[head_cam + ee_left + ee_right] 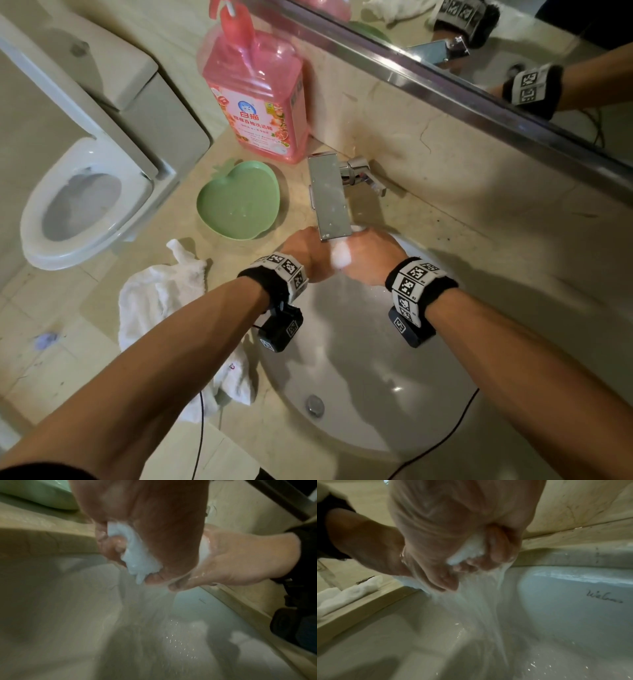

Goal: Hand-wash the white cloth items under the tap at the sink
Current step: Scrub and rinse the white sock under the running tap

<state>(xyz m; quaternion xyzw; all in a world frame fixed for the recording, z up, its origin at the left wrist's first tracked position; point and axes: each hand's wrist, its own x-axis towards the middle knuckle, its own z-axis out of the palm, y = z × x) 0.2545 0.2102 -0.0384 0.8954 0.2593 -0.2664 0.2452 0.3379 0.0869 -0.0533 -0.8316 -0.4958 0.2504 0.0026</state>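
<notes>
A small wet white cloth [340,255] is bunched between both hands directly under the chrome tap [330,195], over the back of the white sink [376,394]. My left hand [308,250] grips its left end; the left wrist view shows its fingers [111,545] curled round the cloth [137,553]. My right hand [373,255] grips the other end, with its fingers [496,547] closed on the cloth [471,550]. Running water [479,601] pours over the hands into the basin. Most of the cloth is hidden inside the fists.
More white cloths [161,298] lie heaped on the counter left of the sink, partly over its rim. A green apple-shaped dish [239,202] and a pink detergent bottle [257,102] stand behind them. A toilet [78,205] is at far left, with a mirror above the back wall.
</notes>
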